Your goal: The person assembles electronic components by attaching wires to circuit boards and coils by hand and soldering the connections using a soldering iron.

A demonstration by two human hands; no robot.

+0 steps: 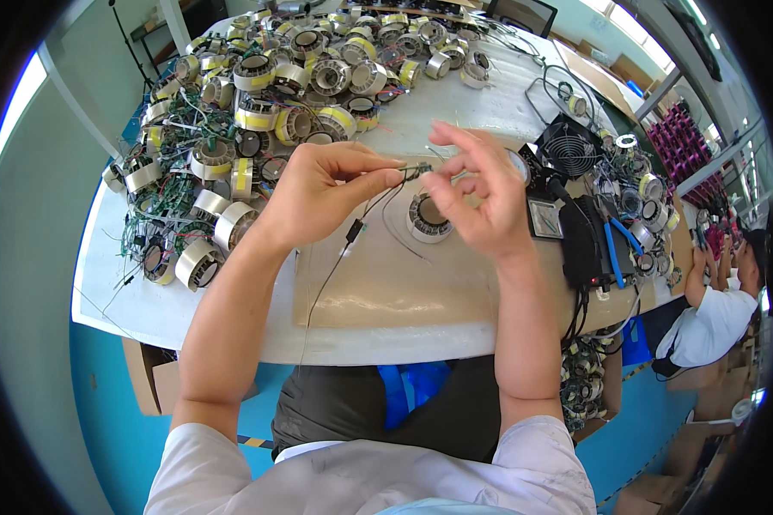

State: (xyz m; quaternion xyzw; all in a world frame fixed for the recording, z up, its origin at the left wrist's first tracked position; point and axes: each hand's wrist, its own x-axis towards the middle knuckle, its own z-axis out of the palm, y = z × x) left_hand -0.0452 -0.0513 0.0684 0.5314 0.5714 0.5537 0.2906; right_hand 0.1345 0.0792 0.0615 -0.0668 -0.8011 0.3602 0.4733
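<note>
Head view shows both hands raised above the bench (489, 112), working on a set of thin black wire leads (365, 210). Our left hand (318, 193) has its grip pinched closed on the leads between thumb and forefinger. Our right hand (477, 193) pinches the same leads at their upper end, its remaining fingers fanned out and loose. The leads hang from the two pinch points, carry a small black inline component (353, 230) partway down, and trail to the brown work mat (386, 292) below.

Handling judgement: the leads look very light and limp, so they offer no support of their own and will swing if released. We judge the fine conductors easy to kink or break at the joint, so hold is best taken on the insulated section close to the end being worked, not on the inline component.

A ring-shaped coil (427, 217) lies on the mat directly beneath the hands. It looks rigid and comparatively heavy.

Bench surface is white and crowded: a large heap of wound coils with yellow tape (275, 94) fills the left and far side. A small black fan (569, 150), a panel meter (544, 219) and blue-handled pliers (614, 253) sit at the right. Another person in a white shirt (713, 322) works at the far right. Flooring is blue, with cardboard boxes under the bench.
</note>
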